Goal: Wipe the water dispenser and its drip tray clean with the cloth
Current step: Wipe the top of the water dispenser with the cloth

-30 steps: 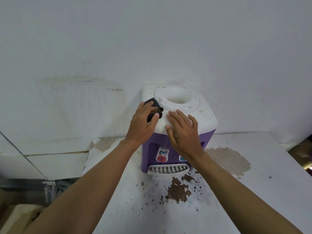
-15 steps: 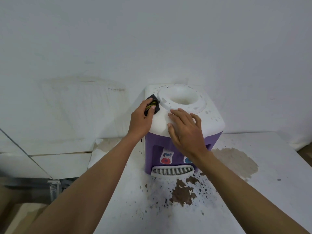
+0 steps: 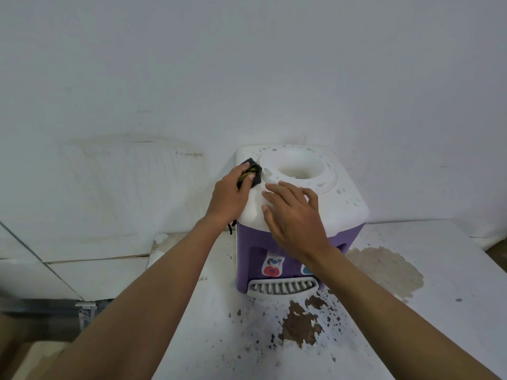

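Note:
A small water dispenser (image 3: pixel 345 198) with a white spotted top and purple body stands on a white table against the wall. Its round bottle well (image 3: pixel 299 167) is open. My left hand (image 3: pixel 229 196) grips a dark cloth (image 3: pixel 252 172) with yellow markings and holds it against the top's left rear part, beside the well's rim. My right hand (image 3: pixel 293 218) rests flat on the front of the top, fingers spread. The grey slatted drip tray (image 3: pixel 282 287) juts out at the base, below the red tap (image 3: pixel 271 270) and a partly hidden blue tap.
The white table (image 3: pixel 439 325) has peeling paint patches in front of the tray and a large brown stain (image 3: pixel 389 270) to the dispenser's right. A white wall rises close behind. Left of the table lies a drop to a lower ledge and floor.
My left hand has slid the cloth backward along the left side of the dispenser top, toward the wall. My right hand has stayed on the front of the top.

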